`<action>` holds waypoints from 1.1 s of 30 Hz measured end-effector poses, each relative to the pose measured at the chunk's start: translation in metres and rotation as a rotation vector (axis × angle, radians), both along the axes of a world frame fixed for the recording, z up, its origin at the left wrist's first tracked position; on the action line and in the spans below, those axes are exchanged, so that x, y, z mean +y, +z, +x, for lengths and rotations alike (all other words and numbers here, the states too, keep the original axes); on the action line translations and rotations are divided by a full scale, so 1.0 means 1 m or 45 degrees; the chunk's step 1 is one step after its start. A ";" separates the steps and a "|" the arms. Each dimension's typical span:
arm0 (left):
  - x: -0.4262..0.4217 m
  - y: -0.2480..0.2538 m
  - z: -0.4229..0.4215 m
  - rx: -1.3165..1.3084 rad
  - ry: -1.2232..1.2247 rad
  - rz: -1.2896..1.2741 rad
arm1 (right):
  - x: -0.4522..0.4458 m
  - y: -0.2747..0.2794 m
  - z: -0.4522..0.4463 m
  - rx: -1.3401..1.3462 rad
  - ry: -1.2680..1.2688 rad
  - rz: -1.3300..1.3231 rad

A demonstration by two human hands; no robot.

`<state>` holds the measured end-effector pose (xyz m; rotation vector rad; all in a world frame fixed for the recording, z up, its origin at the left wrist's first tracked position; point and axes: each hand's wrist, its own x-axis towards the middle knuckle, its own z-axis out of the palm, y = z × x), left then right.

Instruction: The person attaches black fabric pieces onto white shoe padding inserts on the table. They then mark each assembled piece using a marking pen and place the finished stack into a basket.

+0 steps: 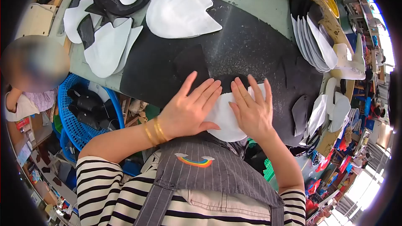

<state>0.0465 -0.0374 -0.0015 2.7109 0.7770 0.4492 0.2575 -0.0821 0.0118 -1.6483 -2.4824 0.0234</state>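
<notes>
Apron (226,175) up closest, 6 o'clock; white piece (225,126) sits 3 o'clock from left hand (186,111), partly under right hand (254,116), both spread flat, no pinch.

Bright; white glare far right; fisheye-curved, black corners.

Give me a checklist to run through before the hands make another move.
1. Left hand unburdened, fingers extended: ok.
2. Right hand spread over the white piece, not pinching it: ok.
3. White piece fully supported along its near edge: cannot tell; the work surface's edge is hidden there.
4. Black mat free of loose pieces by the left fingertips: not ok; a dark piece lies there.
5. Fanned white stack on the right, apart from both hands: ok.
</notes>
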 end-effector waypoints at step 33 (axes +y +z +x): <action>0.060 0.062 0.002 -0.055 0.017 0.487 | -0.081 0.024 0.157 0.360 -1.096 0.174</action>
